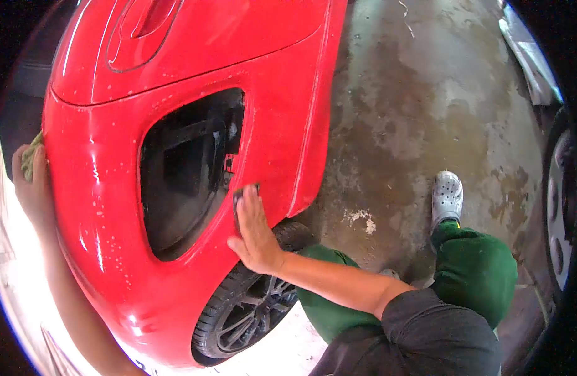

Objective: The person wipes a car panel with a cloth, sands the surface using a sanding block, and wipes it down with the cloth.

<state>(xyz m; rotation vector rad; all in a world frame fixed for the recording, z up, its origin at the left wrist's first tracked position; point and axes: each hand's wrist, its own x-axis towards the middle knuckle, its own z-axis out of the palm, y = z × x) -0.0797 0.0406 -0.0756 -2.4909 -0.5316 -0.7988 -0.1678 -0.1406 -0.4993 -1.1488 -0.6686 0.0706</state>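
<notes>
A red car body [194,282] with water drops on it fills the left half of the head view. My right hand [257,235] presses a thin dark pad [237,203] on the fender, between the headlight opening [182,169] and the front wheel [251,310]. Over at the far left edge of the car, my left hand [33,185] is closed around a yellowish-green cloth [30,156], touching the bumper side. The opening is dark inside, with a small red bracket [229,163] at its right edge.
Wet-looking concrete floor [413,113] lies right of the car, with a pale patch [361,220] on it. My foot in a grey clog [447,197] stands there. Another vehicle's wheel [559,200] is at the right edge. A string [406,17] lies near the top.
</notes>
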